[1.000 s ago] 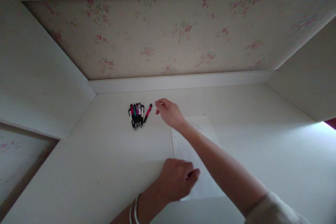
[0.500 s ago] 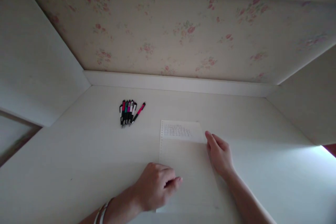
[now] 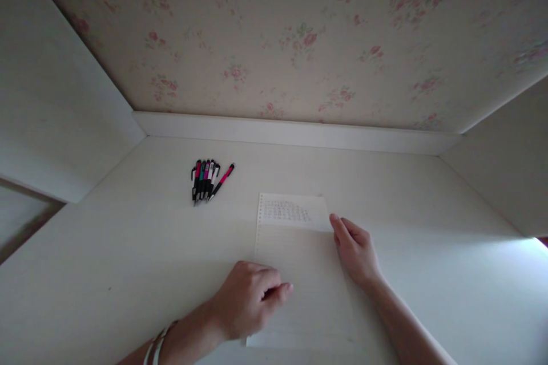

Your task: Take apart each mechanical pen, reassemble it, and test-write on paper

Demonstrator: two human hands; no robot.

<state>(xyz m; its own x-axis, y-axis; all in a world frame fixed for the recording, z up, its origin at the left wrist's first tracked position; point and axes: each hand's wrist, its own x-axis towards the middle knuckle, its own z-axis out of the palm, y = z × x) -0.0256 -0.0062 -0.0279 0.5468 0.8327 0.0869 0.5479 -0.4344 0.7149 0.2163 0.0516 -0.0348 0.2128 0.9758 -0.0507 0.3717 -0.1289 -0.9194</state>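
Observation:
A sheet of paper (image 3: 302, 274) with a perforated left edge lies on the desk, handwriting across its top part. The strip with the writing looks brighter than the lower part, with a straight line between them. Resting over the sheet's lower left edge, my left hand (image 3: 252, 299) has its fingers curled and its thumb pointing right; nothing shows in it. My right hand (image 3: 354, 248) is at the sheet's right edge, thumb and forefinger closed together on that edge near the line. Its other fingers are folded in.
Several pens (image 3: 203, 179) lie side by side at the back left, with one pink and black pen (image 3: 221, 182) slanted beside them. The white desk (image 3: 149, 256) is bounded by side panels and a back ledge (image 3: 295, 131) below floral wallpaper.
The view has shifted slightly, so desk, pens and paper sit a little further left. Both hands keep nearly the same pose and place on the sheet.

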